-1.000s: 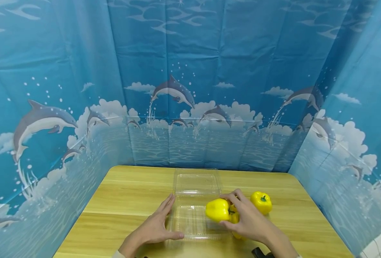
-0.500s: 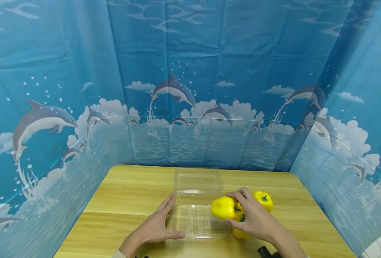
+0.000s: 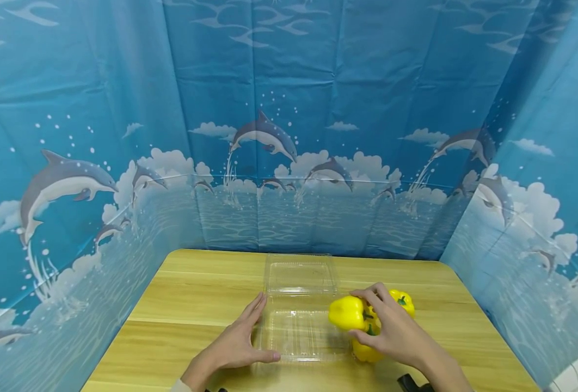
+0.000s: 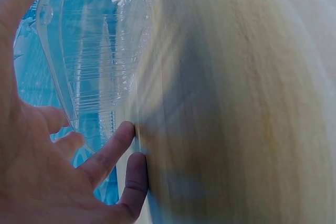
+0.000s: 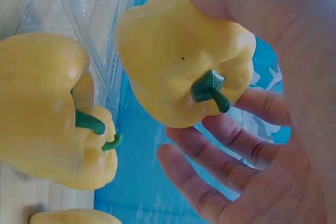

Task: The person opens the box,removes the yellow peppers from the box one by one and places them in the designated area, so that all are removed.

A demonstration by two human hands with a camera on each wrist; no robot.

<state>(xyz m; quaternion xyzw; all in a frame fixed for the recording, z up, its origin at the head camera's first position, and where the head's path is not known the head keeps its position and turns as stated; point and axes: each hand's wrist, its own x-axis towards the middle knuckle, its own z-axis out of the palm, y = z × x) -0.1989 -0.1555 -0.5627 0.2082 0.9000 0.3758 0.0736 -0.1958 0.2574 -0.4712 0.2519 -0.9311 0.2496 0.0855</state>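
- Pepper [image 3: 346, 312], yellow, held in right hand [image 3: 392, 332], above the right edge of the clear box [image 3: 299, 310].
- Left hand [image 3: 232, 345] flat, fingers straight, touching the box's left side.
- Other peppers [image 3: 403, 301] on the table [image 3: 191, 305], right of the box.

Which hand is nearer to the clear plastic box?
Left. The left hand rests flat against the clear plastic box on its left side; the right hand holds a yellow pepper above its right edge.
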